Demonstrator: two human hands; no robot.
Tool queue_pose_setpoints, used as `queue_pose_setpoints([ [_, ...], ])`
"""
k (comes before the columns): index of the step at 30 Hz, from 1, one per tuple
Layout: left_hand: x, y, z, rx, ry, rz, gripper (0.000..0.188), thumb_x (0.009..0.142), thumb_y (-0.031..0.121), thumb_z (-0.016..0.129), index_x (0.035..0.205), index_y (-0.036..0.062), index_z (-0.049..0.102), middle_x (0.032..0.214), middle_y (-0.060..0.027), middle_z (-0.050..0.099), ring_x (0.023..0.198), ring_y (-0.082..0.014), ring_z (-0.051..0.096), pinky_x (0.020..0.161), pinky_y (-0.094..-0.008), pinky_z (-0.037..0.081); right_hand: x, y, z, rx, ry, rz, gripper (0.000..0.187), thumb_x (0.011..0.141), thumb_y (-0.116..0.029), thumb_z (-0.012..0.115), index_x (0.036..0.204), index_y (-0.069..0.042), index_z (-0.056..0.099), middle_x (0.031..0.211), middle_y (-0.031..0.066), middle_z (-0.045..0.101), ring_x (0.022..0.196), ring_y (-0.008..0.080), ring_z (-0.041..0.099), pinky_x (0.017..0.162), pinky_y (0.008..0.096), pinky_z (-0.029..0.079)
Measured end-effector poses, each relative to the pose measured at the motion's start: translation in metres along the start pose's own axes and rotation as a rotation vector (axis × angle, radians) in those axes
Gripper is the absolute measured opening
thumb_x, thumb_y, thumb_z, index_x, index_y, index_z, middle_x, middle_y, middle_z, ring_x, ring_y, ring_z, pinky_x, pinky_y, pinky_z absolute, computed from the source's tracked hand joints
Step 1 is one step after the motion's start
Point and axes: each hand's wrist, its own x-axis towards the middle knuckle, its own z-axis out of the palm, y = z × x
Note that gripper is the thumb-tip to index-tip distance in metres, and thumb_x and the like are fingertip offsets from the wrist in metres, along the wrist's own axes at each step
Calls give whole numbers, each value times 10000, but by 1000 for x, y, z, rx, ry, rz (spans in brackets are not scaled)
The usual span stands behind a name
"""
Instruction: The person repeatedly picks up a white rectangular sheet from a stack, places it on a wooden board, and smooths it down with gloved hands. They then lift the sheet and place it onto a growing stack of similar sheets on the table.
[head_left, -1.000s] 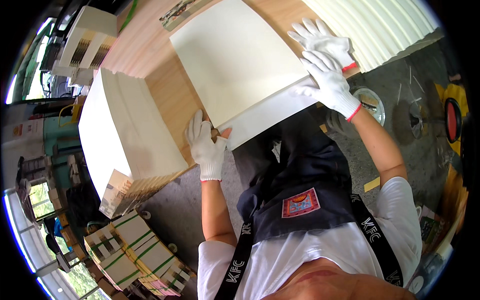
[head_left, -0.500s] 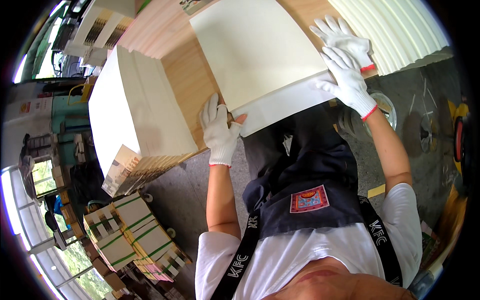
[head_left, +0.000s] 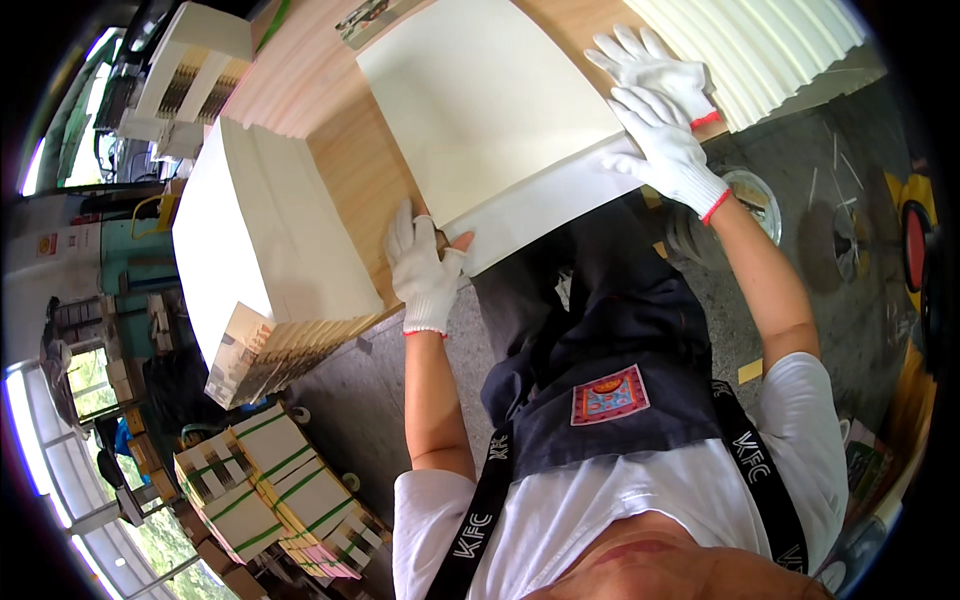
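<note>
The left hand (head_left: 422, 268) and the right hand (head_left: 664, 150) wear plain white gloves (head_left: 432, 300) with red cuff edges, and a loose glove (head_left: 652, 75) matches them. The broad sheet (head_left: 485, 100) is pale cream above a whiter front strip (head_left: 545, 212), on a light brown, wood-grained tabletop (head_left: 345, 175). The apron (head_left: 530, 430) is dark navy with a red-bordered, blue-patterned patch (head_left: 610, 396), its straps (head_left: 758, 455) black with white lettering, the shirt (head_left: 640, 500) white, and the stacked bundles (head_left: 285, 440) whitish with green bands.
</note>
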Motion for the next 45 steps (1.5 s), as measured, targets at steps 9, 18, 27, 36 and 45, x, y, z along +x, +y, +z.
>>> queue_pose_setpoints([
  [9, 22, 123, 2, -128, 26, 399, 472, 575, 334, 876, 976, 153, 706, 937, -16, 656, 890, -260, 614, 797, -401, 480, -4, 13, 0, 534, 284, -40, 617, 959, -424, 598, 1440, -66, 451, 1461, 175, 482, 1371, 346, 431, 1123, 437, 350],
  [18, 45, 126, 19, -54, -77, 407, 452, 589, 375, 856, 958, 156, 713, 892, -28, 668, 858, -253, 632, 773, -401, 487, -7, 13, -2, 577, 349, -51, 494, 954, -256, 637, 1395, -60, 530, 1404, 157, 551, 1339, 287, 481, 1110, 385, 369],
  [27, 45, 137, 19, -91, -107, 420, 297, 654, 309, 836, 861, 135, 712, 867, -28, 693, 833, -262, 655, 692, -399, 515, -6, 14, 5, 544, 381, -69, 512, 944, -379, 635, 1361, -91, 560, 1375, 137, 571, 1313, 312, 489, 1101, 415, 374],
  [36, 49, 140, 23, -23, 13, 428, 84, 758, 227, 724, 786, 153, 696, 808, -15, 658, 782, -252, 633, 704, -400, 503, -7, 16, -2, 747, 341, -46, 469, 977, -345, 594, 1357, -70, 568, 1365, 137, 584, 1299, 282, 511, 1098, 392, 377],
  [45, 68, 140, 13, -64, -137, 326, 97, 733, 223, 725, 722, 133, 691, 792, -59, 658, 807, -277, 632, 693, -406, 496, 4, 2, -53, 421, 127, -326, 387, 940, -304, 634, 1257, -83, 636, 1376, 116, 564, 1323, 279, 470, 1141, 413, 334],
])
